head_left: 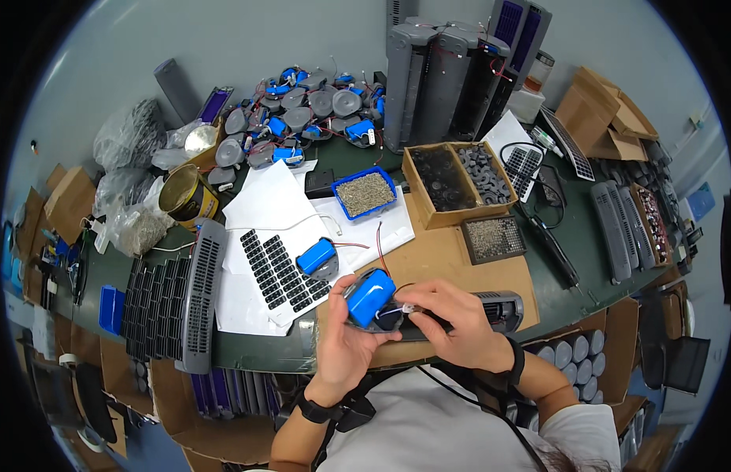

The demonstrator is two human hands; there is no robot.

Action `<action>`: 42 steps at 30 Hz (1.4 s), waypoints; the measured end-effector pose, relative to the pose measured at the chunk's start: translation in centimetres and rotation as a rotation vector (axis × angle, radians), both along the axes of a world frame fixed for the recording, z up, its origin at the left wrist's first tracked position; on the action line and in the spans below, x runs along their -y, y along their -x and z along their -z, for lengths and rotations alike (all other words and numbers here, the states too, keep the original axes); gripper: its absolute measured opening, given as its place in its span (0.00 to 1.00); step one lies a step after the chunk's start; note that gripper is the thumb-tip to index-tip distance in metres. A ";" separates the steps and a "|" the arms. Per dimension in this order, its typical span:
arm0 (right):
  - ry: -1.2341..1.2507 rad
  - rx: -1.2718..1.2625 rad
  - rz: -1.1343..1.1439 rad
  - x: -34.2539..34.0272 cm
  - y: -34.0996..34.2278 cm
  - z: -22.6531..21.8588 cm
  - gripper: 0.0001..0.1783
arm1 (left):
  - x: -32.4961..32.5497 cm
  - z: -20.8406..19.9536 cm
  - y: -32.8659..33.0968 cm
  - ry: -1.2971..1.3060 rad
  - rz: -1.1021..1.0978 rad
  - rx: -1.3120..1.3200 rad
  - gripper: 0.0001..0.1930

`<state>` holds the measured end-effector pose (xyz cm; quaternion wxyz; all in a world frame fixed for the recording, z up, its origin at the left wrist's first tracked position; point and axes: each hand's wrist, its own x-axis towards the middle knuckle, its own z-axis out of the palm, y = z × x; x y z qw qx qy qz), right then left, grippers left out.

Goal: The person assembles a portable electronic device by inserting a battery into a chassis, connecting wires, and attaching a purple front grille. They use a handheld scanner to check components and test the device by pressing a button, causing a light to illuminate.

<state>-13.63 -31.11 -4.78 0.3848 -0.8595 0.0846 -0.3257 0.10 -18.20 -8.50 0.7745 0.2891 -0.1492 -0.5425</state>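
My left hand [340, 344] is closed around a grey round base with a blue battery pack [370, 296] on it, held above the cardboard near the table's front edge. Thumb and fingers of my right hand [458, 321] pinch a small white wire connector [409, 308] at the pack's right side. A red and black lead rises from behind the pack. Just beyond my left hand, a second blue battery pack [317, 256] sits on a grey base, its wires stretching right. Partly hidden by my right hand is a grey slotted housing [503, 308].
A blue tray [394, 189] of small screws and a divided cardboard box [460, 217] of dark parts stand farther back. An electric screwdriver [556, 256] lies at the right. Many blue-and-grey assemblies [299, 118] are heaped at the back; a slotted grey panel [202, 299] is at left.
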 end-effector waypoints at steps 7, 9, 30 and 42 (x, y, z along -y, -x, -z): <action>0.039 -0.010 -0.063 -0.6 0.3 -0.4 0.12 | 0.4 0.5 -0.1 -0.081 0.013 0.135 0.31; 0.025 -0.036 -0.049 -0.7 0.4 -0.5 0.10 | 0.6 0.4 -0.1 -0.136 0.026 0.153 0.32; -0.123 -0.040 -0.275 -0.2 0.7 -0.2 0.12 | 1.0 0.9 0.5 -0.131 0.010 0.220 0.33; 0.076 0.048 -0.033 0.7 0.4 0.5 0.11 | 0.3 -0.2 0.6 -0.107 0.068 0.143 0.28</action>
